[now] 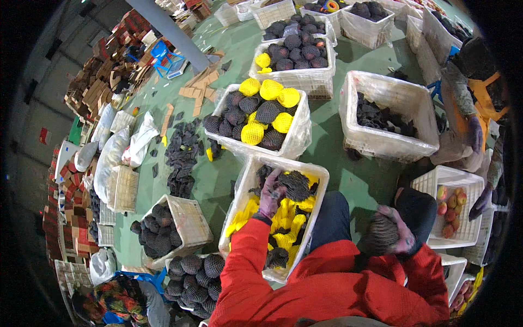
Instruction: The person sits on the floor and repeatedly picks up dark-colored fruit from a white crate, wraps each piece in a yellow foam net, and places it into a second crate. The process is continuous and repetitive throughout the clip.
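Observation:
My left hand (pixel 270 195), in a stained purple glove, is over the crate (pixel 320 204) in front of me. Its fingers pinch the edge of a bunched black foam net (pixel 295 186). Yellow foam nets (pixel 286 216) and more black ones lie loose in that crate. At my right knee, my gloved right hand (pixel 403 234) is closed around a round fruit in a black foam net (pixel 380 234), slightly blurred. The net covers most of the fruit.
Beyond stands a crate of yellow- and black-netted fruit (pixel 267 112). A crate with black nets (pixel 388 118) is at right, near a co-worker's gloved hand (pixel 476 135). Bare apples (pixel 451 208) fill part of a crate. Black netted fruit (pixel 196 282) sits left; loose nets (pixel 179 159) litter the floor.

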Tool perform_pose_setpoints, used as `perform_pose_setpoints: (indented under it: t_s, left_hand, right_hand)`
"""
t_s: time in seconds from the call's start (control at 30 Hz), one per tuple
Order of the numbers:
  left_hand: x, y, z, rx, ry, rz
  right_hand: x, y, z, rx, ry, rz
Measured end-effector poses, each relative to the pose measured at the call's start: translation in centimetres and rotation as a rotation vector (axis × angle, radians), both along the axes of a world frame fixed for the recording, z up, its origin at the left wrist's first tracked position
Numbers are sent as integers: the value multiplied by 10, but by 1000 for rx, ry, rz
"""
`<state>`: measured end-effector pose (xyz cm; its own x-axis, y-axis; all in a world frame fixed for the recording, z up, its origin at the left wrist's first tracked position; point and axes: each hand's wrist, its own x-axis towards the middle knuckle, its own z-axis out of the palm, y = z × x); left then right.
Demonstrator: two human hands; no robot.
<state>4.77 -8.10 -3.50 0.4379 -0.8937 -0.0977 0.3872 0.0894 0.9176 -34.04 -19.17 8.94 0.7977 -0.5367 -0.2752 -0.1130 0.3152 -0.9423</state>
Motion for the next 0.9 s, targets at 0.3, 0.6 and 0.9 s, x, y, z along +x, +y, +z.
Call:
perform_pose_setpoints:
  t_s: [0.3, 0.6, 0.9]
  left_hand:
    - [-88, -16, 162, -101, -464, -659]
    - [-101, -23, 215, -139, -1078, -834]
    - [-122, -21, 252, -618, -1218, -578]
  right_hand:
    - [80, -18, 55, -455, -190, 643]
    - [35, -8, 51, -116, -481, 421]
    - [30, 8, 36, 487, -712, 161]
